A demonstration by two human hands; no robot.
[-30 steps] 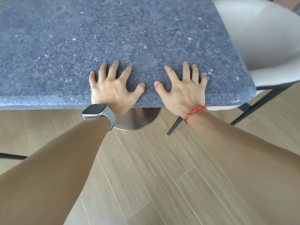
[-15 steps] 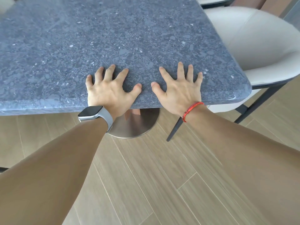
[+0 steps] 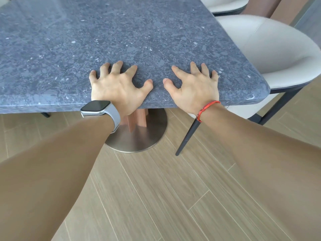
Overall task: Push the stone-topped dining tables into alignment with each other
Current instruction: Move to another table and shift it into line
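1. I am seeing the left hand (image 3: pixel 118 89) lying palm-down on the near edge of the grey stone desk (image 3: pixel 121 32), with the heel of the palm overhanging the rim.
2. Its fingers (image 3: pixel 131 70) are spreading wide and arching a little, with the tips pressing on the stone; they are gripping nothing.
3. The right hand (image 3: pixel 194 89) is lying just beside it on the same edge, nearer the desk's rounded right corner, with the two thumbs close together but apart.
4. The right fingers (image 3: pixel 178 71) are fanning out almost flat against the top, likewise holding nothing.
5. The desk is filling the upper half of the view, stretching away ahead of both hands, so all the fingers are resting on its top surface and not under its rim.
6. A round metal base (image 3: pixel 137 138) is sitting on the wooden floor (image 3: pixel 173 188) below the near edge, between the two wrists.
7. A watch (image 3: pixel 96 107) is showing on the left wrist and a red cord bracelet (image 3: pixel 206 108) on the right.
8. A cream chair (image 3: pixel 271 49) is standing right against the desk's right side, with one dark leg (image 3: pixel 188 134) slanting down beneath the right wrist.
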